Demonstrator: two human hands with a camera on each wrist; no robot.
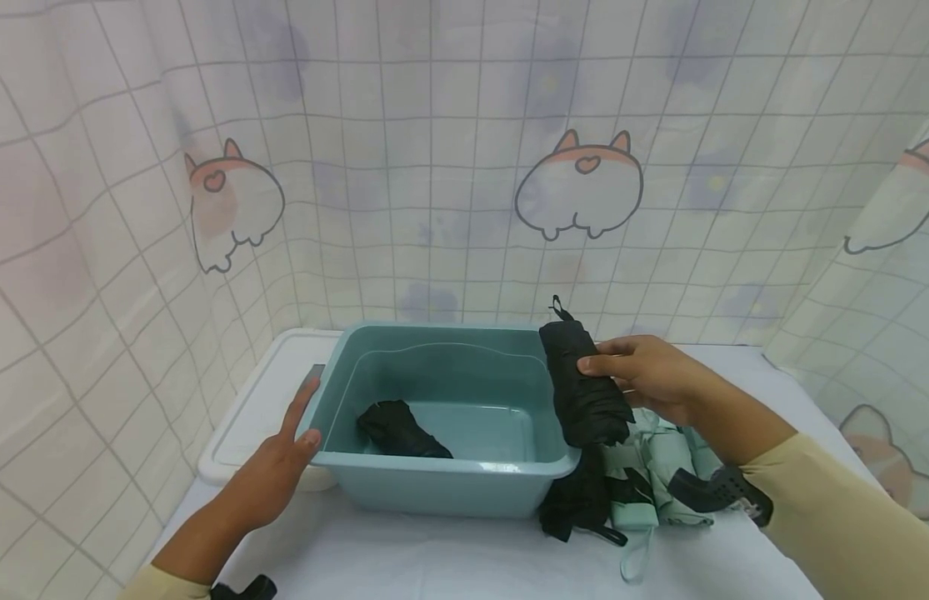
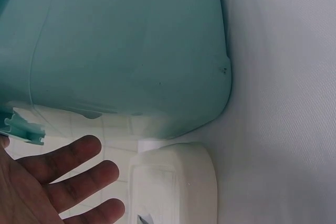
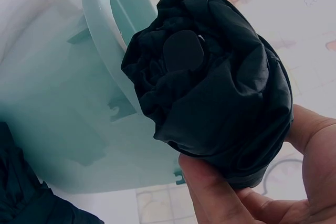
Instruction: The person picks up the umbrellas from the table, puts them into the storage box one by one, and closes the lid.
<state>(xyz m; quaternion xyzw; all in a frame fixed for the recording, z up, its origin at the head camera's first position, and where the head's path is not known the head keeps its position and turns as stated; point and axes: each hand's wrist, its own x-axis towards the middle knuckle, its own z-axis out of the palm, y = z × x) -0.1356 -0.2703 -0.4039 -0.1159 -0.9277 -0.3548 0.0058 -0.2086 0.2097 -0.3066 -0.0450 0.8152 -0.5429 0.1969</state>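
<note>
My right hand (image 1: 651, 377) grips a folded black umbrella (image 1: 584, 392), its wrist loop pointing up and away. It hangs over the right rim of a teal plastic tub (image 1: 449, 493). In the right wrist view the bunched fabric and dark end of this umbrella (image 3: 210, 87) face the camera, thumb and fingers around its far part. Another folded black umbrella (image 1: 404, 431) lies inside the tub at the left. At the tub's left rim, my left hand (image 1: 272, 471) has its fingers extended; the left wrist view shows these fingers (image 2: 79, 182) straight and spread beside the tub wall.
Right of the tub lie a black umbrella (image 1: 576, 497) and several light green folded umbrellas (image 1: 670, 462), one with a loop hanging toward the front. A white container (image 1: 250, 404) stands behind and left of the tub. A patterned curtain (image 1: 434, 167) encloses the white table (image 1: 434, 554).
</note>
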